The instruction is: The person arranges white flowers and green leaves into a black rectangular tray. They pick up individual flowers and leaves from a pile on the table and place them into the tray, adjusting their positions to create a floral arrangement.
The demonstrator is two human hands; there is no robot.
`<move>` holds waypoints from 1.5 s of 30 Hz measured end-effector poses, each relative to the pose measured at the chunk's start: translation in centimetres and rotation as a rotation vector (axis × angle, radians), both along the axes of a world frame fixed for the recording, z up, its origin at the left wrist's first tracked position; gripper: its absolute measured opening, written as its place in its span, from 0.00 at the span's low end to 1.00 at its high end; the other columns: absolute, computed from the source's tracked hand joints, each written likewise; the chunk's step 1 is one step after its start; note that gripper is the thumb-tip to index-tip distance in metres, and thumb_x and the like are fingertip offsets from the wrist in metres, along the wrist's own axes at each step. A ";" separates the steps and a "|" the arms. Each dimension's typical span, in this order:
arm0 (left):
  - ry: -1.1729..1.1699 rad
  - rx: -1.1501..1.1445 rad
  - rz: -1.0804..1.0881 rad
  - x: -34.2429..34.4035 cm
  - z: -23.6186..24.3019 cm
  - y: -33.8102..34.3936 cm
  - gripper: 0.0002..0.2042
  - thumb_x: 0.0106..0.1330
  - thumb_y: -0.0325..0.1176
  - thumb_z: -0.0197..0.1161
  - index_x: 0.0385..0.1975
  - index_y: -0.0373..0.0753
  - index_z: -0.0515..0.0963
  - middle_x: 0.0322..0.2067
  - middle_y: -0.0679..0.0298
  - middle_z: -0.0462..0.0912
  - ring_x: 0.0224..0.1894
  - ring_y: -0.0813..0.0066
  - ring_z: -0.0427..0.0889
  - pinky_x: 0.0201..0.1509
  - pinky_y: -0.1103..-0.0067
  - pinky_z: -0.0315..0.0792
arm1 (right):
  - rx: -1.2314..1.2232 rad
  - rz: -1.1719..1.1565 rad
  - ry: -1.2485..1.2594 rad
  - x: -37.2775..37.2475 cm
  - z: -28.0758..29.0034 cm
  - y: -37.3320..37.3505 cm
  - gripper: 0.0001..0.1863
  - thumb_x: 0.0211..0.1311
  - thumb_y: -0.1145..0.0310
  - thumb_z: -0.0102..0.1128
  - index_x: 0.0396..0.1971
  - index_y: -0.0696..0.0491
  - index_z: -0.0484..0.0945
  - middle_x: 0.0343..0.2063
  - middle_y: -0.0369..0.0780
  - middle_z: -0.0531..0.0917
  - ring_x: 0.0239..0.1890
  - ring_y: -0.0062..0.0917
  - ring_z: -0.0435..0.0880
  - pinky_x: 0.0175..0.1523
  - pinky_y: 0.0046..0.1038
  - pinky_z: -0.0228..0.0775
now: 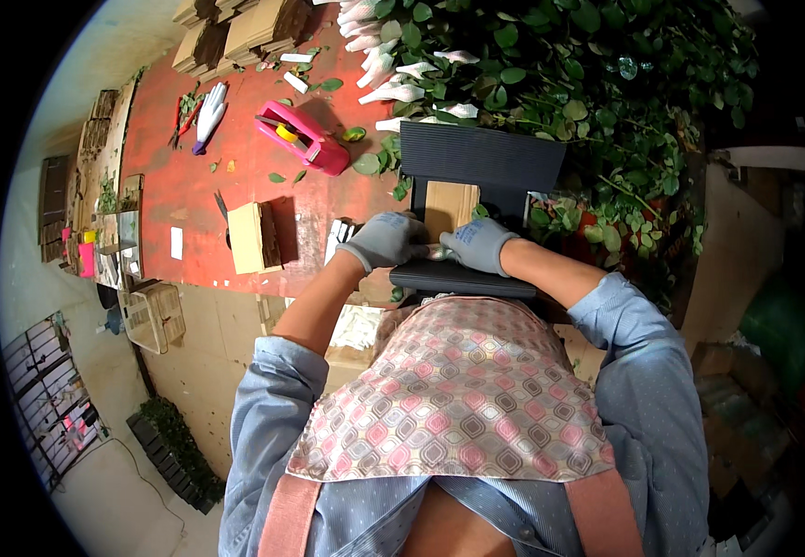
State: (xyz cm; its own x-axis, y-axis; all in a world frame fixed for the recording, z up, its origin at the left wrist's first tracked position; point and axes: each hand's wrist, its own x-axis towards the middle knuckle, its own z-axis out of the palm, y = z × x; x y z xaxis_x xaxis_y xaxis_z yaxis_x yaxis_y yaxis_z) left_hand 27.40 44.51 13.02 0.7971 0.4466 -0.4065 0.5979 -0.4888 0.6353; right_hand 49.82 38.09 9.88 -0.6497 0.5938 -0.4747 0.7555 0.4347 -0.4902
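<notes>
My left hand (384, 240) and my right hand (480, 246), both in grey gloves, work close together over a black ribbed stand. Their fingers are curled. A small whitish-green piece (438, 252) shows between them; its kind is partly hidden by the gloves. Behind my hands rises the ribbed back panel (481, 155) of the stand, and its near padded edge (463, 278) lies just below them. A brown cardboard piece (450, 206) lies inside the stand, right beyond my fingers. Small white strips (338, 236) lie beside my left hand.
Leafy stems (588, 102) with pale wrapped heads (393, 92) fill the far right. On the red table (184, 186) are a pink tape dispenser (305, 139), a cardboard block (252, 239) by a dark blade, a white glove (210, 114) and red-handled shears (182, 119). Cardboard stacks (259, 32) stand behind.
</notes>
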 end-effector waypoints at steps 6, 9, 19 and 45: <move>0.037 0.095 -0.117 0.3 -1.5 0.1 0.15 0.67 0.46 0.63 0.37 0.37 0.81 0.36 0.50 0.82 0.41 0.46 0.82 0.46 0.58 0.74 | -0.007 -0.020 0.030 0.1 0.0 -0.2 0.14 0.70 0.65 0.47 0.49 0.54 0.74 0.40 0.51 0.86 0.45 0.48 0.86 0.48 0.47 0.75; 0.058 0.104 -0.167 0.2 -1.8 0.2 0.16 0.67 0.45 0.62 0.39 0.36 0.80 0.36 0.49 0.82 0.40 0.45 0.82 0.47 0.58 0.74 | -0.063 -0.027 0.012 0.0 -0.3 0.1 0.14 0.70 0.67 0.46 0.50 0.55 0.73 0.42 0.51 0.86 0.46 0.49 0.85 0.50 0.47 0.75; -0.069 0.180 -0.300 -0.3 -1.4 0.6 0.13 0.68 0.41 0.60 0.39 0.37 0.78 0.38 0.50 0.81 0.42 0.48 0.82 0.48 0.60 0.74 | -0.125 -0.029 -0.031 -0.4 0.5 0.5 0.16 0.71 0.71 0.41 0.53 0.59 0.72 0.50 0.53 0.83 0.54 0.48 0.83 0.58 0.43 0.74; 0.628 0.051 0.371 -26.3 1.8 -14.0 0.29 0.60 0.54 0.66 0.55 0.39 0.78 0.45 0.45 0.85 0.50 0.47 0.83 0.55 0.59 0.76 | 0.016 0.200 -0.186 -2.2 1.6 1.1 0.15 0.72 0.67 0.48 0.52 0.55 0.78 0.46 0.48 0.87 0.50 0.42 0.87 0.53 0.40 0.78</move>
